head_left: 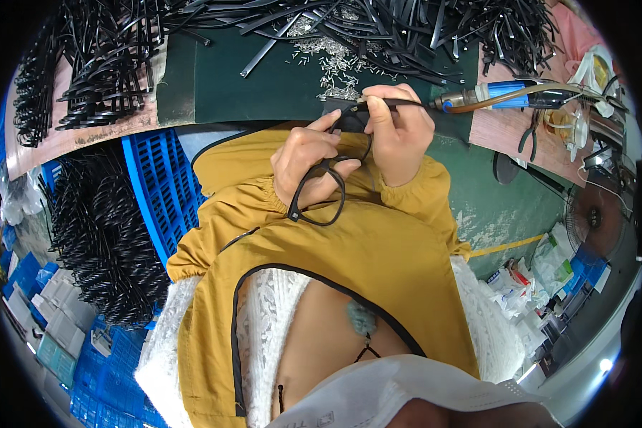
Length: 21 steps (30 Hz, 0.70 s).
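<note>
My left hand (pixel 304 160) is closed around a black eyeglass frame (pixel 343 191), with one rim hanging below the fingers. In my right hand (pixel 404 137), thumb and forefinger pinch a black temple arm (pixel 410 102) beside the frame's corner. Both hands meet just in front of the bench edge, and the fingers partly hide the joint. Beyond them, many small silvery metal pieces (pixel 333 65) lie scattered on the dark green bench mat (pixel 250 96). To the right of my right hand is a blue-bodied powered screwdriver-like tool (pixel 505 93) with a brown hose.
Heaps of black temple arms (pixel 378 32) cover the bench's far side. Stacked black frames (pixel 107 71) stand at the left. Below them are a blue crate (pixel 165 192) and more bundled black frames (pixel 107 235). Black-handled pliers (pixel 528 139) and a fan (pixel 593 215) are at right.
</note>
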Available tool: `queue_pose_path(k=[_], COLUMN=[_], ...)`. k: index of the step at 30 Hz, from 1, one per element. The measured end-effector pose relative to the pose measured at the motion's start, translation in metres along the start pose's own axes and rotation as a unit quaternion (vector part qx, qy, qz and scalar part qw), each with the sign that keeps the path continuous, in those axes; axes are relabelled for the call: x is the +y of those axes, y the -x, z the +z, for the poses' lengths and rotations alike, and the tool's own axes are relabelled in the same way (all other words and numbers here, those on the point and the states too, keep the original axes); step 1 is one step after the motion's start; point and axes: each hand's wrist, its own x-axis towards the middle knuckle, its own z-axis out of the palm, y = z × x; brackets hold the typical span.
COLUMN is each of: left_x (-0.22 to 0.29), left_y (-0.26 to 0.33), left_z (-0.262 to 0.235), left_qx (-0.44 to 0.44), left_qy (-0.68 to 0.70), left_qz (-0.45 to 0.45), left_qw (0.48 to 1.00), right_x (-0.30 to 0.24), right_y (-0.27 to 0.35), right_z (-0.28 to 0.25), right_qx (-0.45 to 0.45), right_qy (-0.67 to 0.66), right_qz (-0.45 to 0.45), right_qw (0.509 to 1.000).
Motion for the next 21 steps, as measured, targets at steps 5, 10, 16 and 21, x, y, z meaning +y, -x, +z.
queue_pose_path(k=[5, 10, 16, 21], left_x=[0.018, 0.034, 0.027, 0.035], left_y=[-0.019, -0.049, -0.058, -0.069], left_z=[0.002, -0.034, -0.071, -0.059], left_qx=[0.005, 0.167, 0.086, 0.117], left_qy=[0.026, 0.170, 0.093, 0.139], left_qz=[-0.014, -0.299, -0.400, -0.421], left_qw=[1.000, 0.924, 0.908, 0.889], right_x=[-0.006, -0.034, -0.024, -0.043], right_y=[-0.001, -0.038, -0.113, -0.148], right_z=[-0.004, -0.022, 0.068, 0.099], right_qx=[0.014, -0.232, -0.157, -0.037], right_qy=[-0.104, -0.123, 0.295, 0.265], right_qz=[0.090, 0.190, -0.301, -0.389], right_qw=[0.990, 0.946, 0.893, 0.881])
